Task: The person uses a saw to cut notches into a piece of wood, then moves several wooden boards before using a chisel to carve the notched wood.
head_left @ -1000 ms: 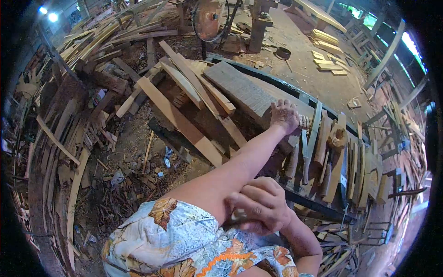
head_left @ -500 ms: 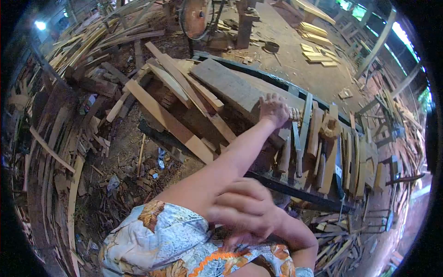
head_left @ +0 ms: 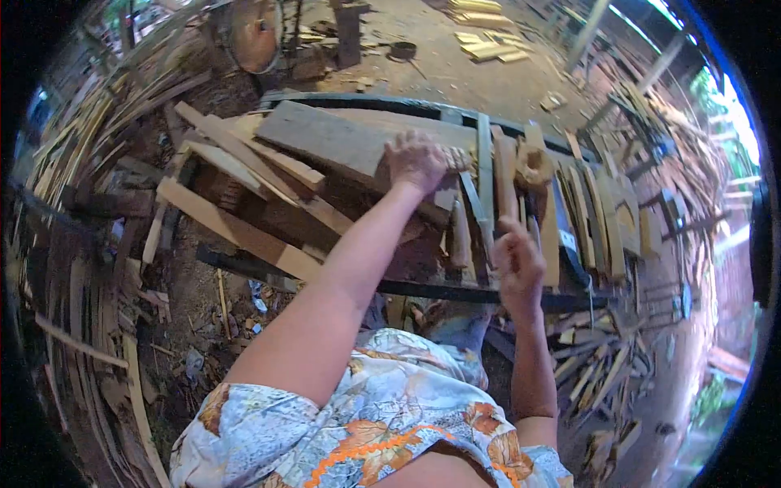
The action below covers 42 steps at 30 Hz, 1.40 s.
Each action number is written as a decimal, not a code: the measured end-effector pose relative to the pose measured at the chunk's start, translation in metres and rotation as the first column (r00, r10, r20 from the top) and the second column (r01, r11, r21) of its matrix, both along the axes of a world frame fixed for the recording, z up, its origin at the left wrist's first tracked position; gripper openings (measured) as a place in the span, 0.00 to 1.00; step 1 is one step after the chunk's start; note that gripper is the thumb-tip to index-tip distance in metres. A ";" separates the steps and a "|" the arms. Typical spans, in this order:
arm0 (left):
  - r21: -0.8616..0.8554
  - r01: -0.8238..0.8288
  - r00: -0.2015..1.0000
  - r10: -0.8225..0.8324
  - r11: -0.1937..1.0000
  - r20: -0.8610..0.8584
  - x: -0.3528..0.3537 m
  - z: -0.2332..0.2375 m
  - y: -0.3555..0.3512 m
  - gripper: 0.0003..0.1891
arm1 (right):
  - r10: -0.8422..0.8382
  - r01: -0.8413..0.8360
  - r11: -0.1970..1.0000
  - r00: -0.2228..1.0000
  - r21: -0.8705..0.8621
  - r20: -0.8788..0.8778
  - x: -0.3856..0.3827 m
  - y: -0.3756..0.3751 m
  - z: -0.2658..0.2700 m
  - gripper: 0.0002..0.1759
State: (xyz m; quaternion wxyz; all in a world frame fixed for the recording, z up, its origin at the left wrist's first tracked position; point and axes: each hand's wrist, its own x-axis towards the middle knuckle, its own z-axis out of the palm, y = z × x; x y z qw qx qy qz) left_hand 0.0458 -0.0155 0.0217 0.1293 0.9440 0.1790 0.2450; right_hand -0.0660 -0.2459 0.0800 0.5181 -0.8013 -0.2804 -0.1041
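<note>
My left hand (head_left: 415,163) lies with fingers spread on a wide grey-brown plank (head_left: 325,142) on the workbench. A small ridged wooden piece (head_left: 457,159) is right beside it. My right hand (head_left: 521,264) hovers over the front of the bench, fingers loosely bent and apart, with nothing visible in them. Close to it are a pointed wooden piece (head_left: 459,236), a long narrow strip (head_left: 485,163) and a wooden block with a round hole (head_left: 534,166). A saw-like blade (head_left: 572,240) lies further right among several upright-lying wooden pieces.
Long boards (head_left: 236,232) jut off the bench's left end. Scrap wood piles (head_left: 81,325) fill the left floor, and more offcuts (head_left: 598,358) lie at lower right. A round fan-like disc (head_left: 255,37) stands behind. Yellowish planks (head_left: 492,47) lie on the ground beyond.
My right hand has swung from in front of my body out to the tools on the bench's right. My left hand stays on the plank. The view has shifted, so the bench appears further left.
</note>
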 end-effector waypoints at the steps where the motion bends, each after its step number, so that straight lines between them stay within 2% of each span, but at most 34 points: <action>1: -0.009 0.025 1.000 -0.025 1.000 -0.011 -0.001 0.003 -0.001 0.17 | -0.136 0.151 0.984 0.980 0.092 -0.144 0.009 -0.012 -0.009 0.13; 2: 0.000 0.013 1.000 -0.013 1.000 -0.018 -0.002 0.005 -0.001 0.17 | -0.160 0.174 0.981 0.975 0.084 -0.153 0.017 -0.022 -0.021 0.13; 4: 0.008 0.023 0.999 -0.022 1.000 -0.027 -0.001 0.002 -0.001 0.17 | -0.324 0.317 0.945 0.941 -0.079 -0.096 0.029 -0.038 -0.042 0.12; 5: 0.035 0.011 1.000 -0.010 0.999 -0.005 0.001 -0.001 0.000 0.16 | -0.341 0.318 0.934 0.928 -0.162 -0.149 0.029 -0.040 -0.048 0.12; 6: 0.063 -0.003 1.000 0.002 0.998 0.018 0.002 -0.003 0.000 0.16 | -0.359 0.335 0.928 0.921 -0.163 -0.151 0.030 -0.041 -0.057 0.12; 8: 0.069 0.007 1.000 -0.009 0.998 0.020 0.001 -0.002 -0.001 0.17 | -0.306 0.297 0.891 0.952 -0.342 0.028 0.035 -0.037 -0.074 0.13; 10: 0.080 -0.010 1.000 0.011 0.997 -0.002 -0.001 0.000 -0.002 0.17 | -0.310 0.315 0.861 0.947 -0.398 0.081 0.038 -0.023 -0.076 0.15; 12: 0.079 -0.007 1.000 0.008 0.997 -0.006 -0.002 0.001 -0.001 0.18 | -0.346 0.313 0.702 0.935 -0.639 0.078 0.047 -0.014 -0.083 0.16; 13: 0.075 -0.006 1.000 0.007 0.997 -0.012 -0.001 0.000 -0.002 0.18 | -0.328 0.271 0.664 0.943 -0.698 0.054 0.053 -0.010 -0.087 0.18; 14: 0.078 0.025 1.000 -0.024 0.997 -0.007 0.000 -0.001 -0.001 0.18 | -0.387 0.241 0.652 0.921 -0.719 -0.043 0.058 -0.006 -0.090 0.19; 16: 0.057 0.015 1.000 -0.013 0.998 -0.026 0.004 -0.005 0.001 0.17 | -0.388 0.146 0.646 0.908 -0.749 -0.158 0.058 0.002 -0.073 0.19; 18: 0.082 0.029 1.000 -0.028 0.996 -0.007 0.005 -0.006 0.000 0.17 | -0.417 0.229 0.680 0.902 -0.697 -0.110 0.068 -0.001 -0.103 0.21; 24: 0.134 0.008 1.000 -0.008 0.991 -0.004 0.003 -0.005 0.000 0.18 | -0.422 0.243 0.689 0.900 -0.683 -0.105 0.068 0.003 -0.092 0.20; 26: 0.080 -0.005 1.000 0.004 0.997 0.003 0.004 -0.004 0.000 0.18 | -0.425 0.117 0.685 0.866 -0.719 -0.264 0.073 0.004 -0.090 0.20; 27: 0.081 -0.004 1.000 0.003 0.997 0.011 0.002 -0.001 -0.001 0.18 | -0.412 0.160 0.736 0.877 -0.658 -0.247 0.075 0.001 -0.102 0.20; 28: 0.051 0.003 1.000 -0.003 0.999 -0.003 0.000 0.001 -0.001 0.18 | -0.413 0.165 0.736 0.878 -0.656 -0.242 0.074 -0.002 -0.104 0.20; 30: 0.023 0.007 1.000 -0.007 1.000 -0.012 -0.001 0.004 -0.001 0.17 | -0.279 0.105 0.922 0.849 -0.374 -0.449 0.072 -0.009 -0.108 0.21; 31: 0.019 0.006 1.000 -0.006 1.000 -0.011 0.000 0.003 0.001 0.17 | -0.250 0.143 0.952 0.874 -0.271 -0.416 0.069 -0.011 -0.110 0.22; 32: 0.015 0.006 1.000 -0.006 1.000 -0.012 0.001 0.000 0.001 0.16 | -0.247 0.140 0.953 0.875 -0.270 -0.416 0.066 -0.014 -0.113 0.22; 34: 0.000 0.003 1.000 -0.003 1.000 -0.009 0.002 -0.003 0.001 0.17 | -0.163 0.209 0.978 0.799 0.014 -0.579 0.062 -0.014 -0.110 0.21; 35: -0.013 0.000 1.000 0.000 1.000 -0.008 0.003 -0.005 0.004 0.17 | -0.217 0.220 0.974 0.850 -0.051 -0.480 0.063 -0.016 -0.110 0.18; 36: -0.007 -0.024 1.000 0.024 1.000 -0.006 0.005 -0.008 0.006 0.17 | -0.175 0.196 0.980 0.847 -0.010 -0.503 0.054 -0.013 -0.090 0.16; 38: -0.041 -0.022 0.999 0.023 0.999 0.037 0.009 -0.015 0.010 0.16 | -0.152 0.153 0.988 0.935 -0.021 -0.319 0.063 -0.013 -0.110 0.15; 39: -0.037 -0.056 0.998 0.058 0.998 0.040 0.008 -0.015 0.013 0.16 | -0.110 0.125 0.992 0.884 0.004 -0.454 0.048 -0.006 -0.077 0.14; 40: -0.131 -0.027 0.999 0.031 0.991 0.029 0.008 -0.014 0.015 0.15 | -0.067 0.103 0.994 0.814 0.028 -0.577 0.032 -0.001 -0.040 0.14; 41: -0.223 0.008 1.000 -0.003 0.975 0.023 0.007 -0.012 0.018 0.15 | -0.034 0.078 0.995 0.851 0.061 -0.524 0.029 0.002 -0.038 0.13; 42: -0.219 -0.011 1.000 0.017 0.976 0.025 0.004 -0.009 0.022 0.15 | -0.016 0.058 0.996 0.853 0.065 -0.522 0.030 0.003 -0.043 0.13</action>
